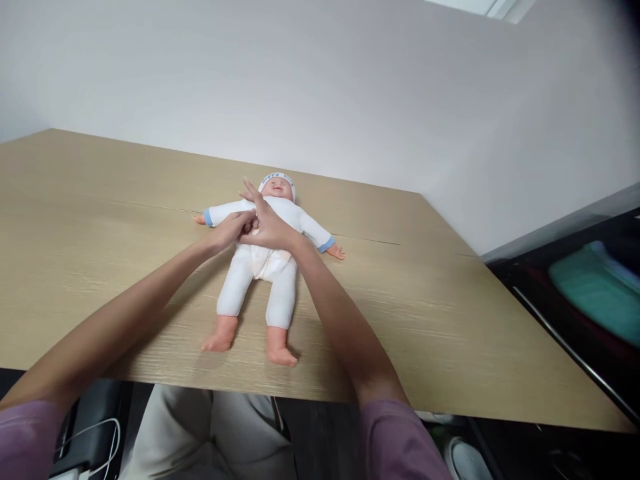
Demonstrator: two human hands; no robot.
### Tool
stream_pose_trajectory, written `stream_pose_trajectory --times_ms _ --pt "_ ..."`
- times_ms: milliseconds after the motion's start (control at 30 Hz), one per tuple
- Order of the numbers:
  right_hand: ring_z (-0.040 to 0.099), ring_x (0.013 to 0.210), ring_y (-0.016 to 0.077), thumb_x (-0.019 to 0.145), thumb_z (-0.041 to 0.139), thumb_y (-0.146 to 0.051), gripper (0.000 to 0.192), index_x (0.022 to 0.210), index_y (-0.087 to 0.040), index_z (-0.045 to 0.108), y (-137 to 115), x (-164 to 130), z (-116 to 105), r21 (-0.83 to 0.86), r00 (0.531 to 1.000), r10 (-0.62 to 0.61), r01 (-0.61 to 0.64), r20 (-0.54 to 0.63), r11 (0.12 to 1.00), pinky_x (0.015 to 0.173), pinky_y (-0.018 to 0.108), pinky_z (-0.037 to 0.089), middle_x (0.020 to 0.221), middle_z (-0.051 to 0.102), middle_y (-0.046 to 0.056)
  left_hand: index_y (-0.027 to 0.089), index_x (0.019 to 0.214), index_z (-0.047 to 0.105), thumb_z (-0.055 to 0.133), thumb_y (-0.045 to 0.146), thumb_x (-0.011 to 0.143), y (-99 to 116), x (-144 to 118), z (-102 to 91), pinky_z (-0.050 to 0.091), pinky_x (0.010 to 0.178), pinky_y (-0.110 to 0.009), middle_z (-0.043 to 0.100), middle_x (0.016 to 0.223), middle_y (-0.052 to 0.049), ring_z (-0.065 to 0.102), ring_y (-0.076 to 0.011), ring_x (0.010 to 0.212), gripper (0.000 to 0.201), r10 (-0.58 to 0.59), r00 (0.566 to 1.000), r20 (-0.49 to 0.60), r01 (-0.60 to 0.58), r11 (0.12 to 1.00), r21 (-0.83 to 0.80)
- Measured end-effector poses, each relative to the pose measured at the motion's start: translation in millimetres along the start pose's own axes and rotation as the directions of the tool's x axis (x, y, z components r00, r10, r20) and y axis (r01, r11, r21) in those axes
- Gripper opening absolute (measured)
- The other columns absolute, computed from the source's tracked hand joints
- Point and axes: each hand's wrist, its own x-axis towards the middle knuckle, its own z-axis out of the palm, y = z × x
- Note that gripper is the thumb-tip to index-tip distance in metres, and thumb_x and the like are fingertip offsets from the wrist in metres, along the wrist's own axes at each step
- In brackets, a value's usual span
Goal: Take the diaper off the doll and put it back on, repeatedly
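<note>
A baby doll (281,212) lies on its back on the table, head away from me. It wears a white suit with blue cuffs and a white cap with blue lettering. Around its hips is what looks like a diaper (265,261), partly covered by my hands. My left hand (231,230) is at the doll's waist on the left side, its fingers curled together; what they hold is hidden. Across the doll's belly lies my right hand (270,225), meeting the left one, with some fingers stretched up and apart and the thumb low.
The wooden table (400,313) reaches back to a pale wall (300,87). At right, beyond the table edge, is a dark surface with a green item (597,287). A black case (95,427) with a white cable stands below the front edge at left.
</note>
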Motion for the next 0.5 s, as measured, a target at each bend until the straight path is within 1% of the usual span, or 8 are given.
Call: stream_pose_trajectory --times_ms 67,100,200,267,333,367,400,500 --pt "0.040 0.174 0.0352 0.082 0.088 -0.031 0.127 0.187 -0.031 0.017 1.3 -0.7 -0.1 0.044 1.000 -0.001 0.001 0.002 0.999 0.135 0.056 0.045 0.185 0.041 0.019 0.021 0.076 0.060 0.067 0.060 0.099 -0.5 0.5 -3.4 0.036 0.065 -0.033 0.052 0.073 -0.002 0.045 -0.0180 0.069 0.045 0.010 0.998 0.056 -0.009 1.000 -0.019" --pt "0.039 0.174 0.0349 0.082 0.087 -0.032 0.126 0.187 -0.031 0.016 2.7 -0.3 -0.5 0.068 1.000 -0.004 0.004 0.006 0.998 0.135 0.056 0.045 0.186 0.040 0.018 0.021 0.078 0.060 0.071 0.060 0.096 -1.6 1.1 -4.7 0.036 0.065 -0.032 0.052 0.075 -0.001 0.045 -0.0174 0.070 0.044 0.014 0.997 0.082 -0.011 0.999 -0.033" --pt "0.032 0.177 0.0321 0.085 0.081 -0.036 0.119 0.185 -0.032 0.017 7.4 3.5 -6.1 0.148 1.000 -0.014 0.011 0.019 0.989 0.140 0.056 0.037 0.191 0.031 0.014 0.023 0.083 0.051 0.090 0.054 0.081 -7.5 3.4 -5.9 0.030 0.064 -0.029 0.047 0.077 0.003 0.040 -0.0137 0.068 0.050 0.012 0.997 0.080 -0.006 0.997 -0.083" --pt "0.028 0.179 0.0309 0.091 0.075 -0.048 0.111 0.184 -0.031 0.018 7.1 6.9 -14.6 0.235 0.999 0.000 0.008 -0.034 0.972 0.144 0.058 0.029 0.190 0.033 0.012 0.025 0.084 0.044 0.095 0.050 0.077 -11.7 4.1 -4.6 0.027 0.063 -0.029 0.042 0.077 0.006 0.035 -0.0121 0.066 0.057 -0.003 0.999 0.036 0.007 0.996 -0.093" --pt "0.028 0.179 0.0309 0.095 0.066 -0.061 0.104 0.183 -0.029 0.020 -0.2 8.0 -25.7 0.330 0.989 0.015 0.034 -0.146 0.943 0.146 0.060 0.025 0.185 0.042 0.014 0.025 0.085 0.041 0.094 0.049 0.081 -14.4 3.2 -2.2 0.027 0.063 -0.029 0.040 0.078 0.007 0.033 -0.0118 0.067 0.059 -0.006 1.000 -0.011 0.005 0.998 -0.069" --pt "0.032 0.177 0.0312 0.097 0.062 -0.064 0.099 0.181 -0.030 0.023 -7.3 6.6 -31.1 0.358 0.978 0.030 0.046 -0.205 0.933 0.145 0.061 0.026 0.182 0.047 0.014 0.025 0.085 0.041 0.094 0.048 0.083 -14.7 1.9 -0.6 0.028 0.064 -0.029 0.041 0.079 0.006 0.035 -0.0121 0.068 0.058 0.007 0.999 -0.037 -0.008 0.999 -0.047" --pt "0.039 0.173 0.0315 0.100 0.058 -0.065 0.091 0.179 -0.030 0.027 -16.7 3.4 -35.7 0.365 0.966 0.051 0.048 -0.255 0.930 0.144 0.061 0.031 0.178 0.052 0.013 0.025 0.086 0.042 0.092 0.047 0.086 -14.1 -0.3 1.1 0.030 0.065 -0.029 0.042 0.080 0.006 0.037 -0.0126 0.069 0.056 0.032 0.997 -0.073 -0.034 0.999 -0.020" --pt "0.065 0.150 0.0313 0.109 0.048 -0.056 0.060 0.163 -0.030 0.047 -56.1 -19.3 -39.7 0.301 0.932 0.125 -0.018 -0.340 0.953 0.129 0.056 0.053 0.160 0.067 0.012 0.024 0.091 0.047 0.085 0.048 0.096 -6.1 -14.2 5.4 0.036 0.070 -0.030 0.051 0.086 0.003 0.045 -0.0142 0.074 0.045 0.168 0.963 -0.212 -0.157 0.985 0.066"
